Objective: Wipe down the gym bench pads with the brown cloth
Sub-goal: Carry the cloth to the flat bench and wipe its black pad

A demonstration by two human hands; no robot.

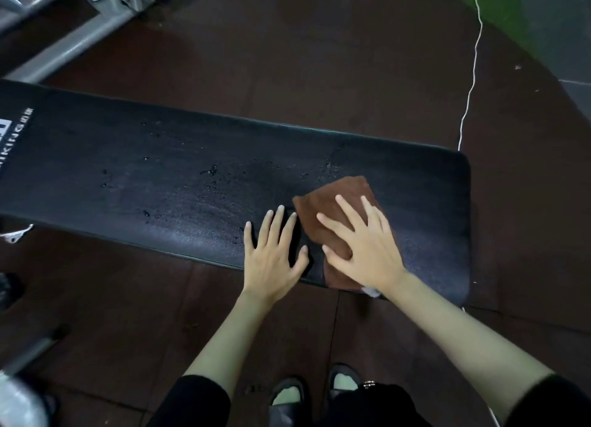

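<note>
A long black bench pad (160, 177) runs across the view, with wet droplets scattered over its middle. The brown cloth (323, 209) lies flat on the pad near its right end, one corner hanging over the near edge. My right hand (361, 244) presses on the cloth with fingers spread and straight. My left hand (275, 254) rests flat on the bare pad just left of the cloth, fingers spread, touching the pad's near edge.
Dark reddish floor tiles surround the bench. A grey metal frame (73, 39) stands at the far left. A white cord (473, 62) trails across the floor beyond the pad's right end. My feet in slippers (316, 388) stand below the bench.
</note>
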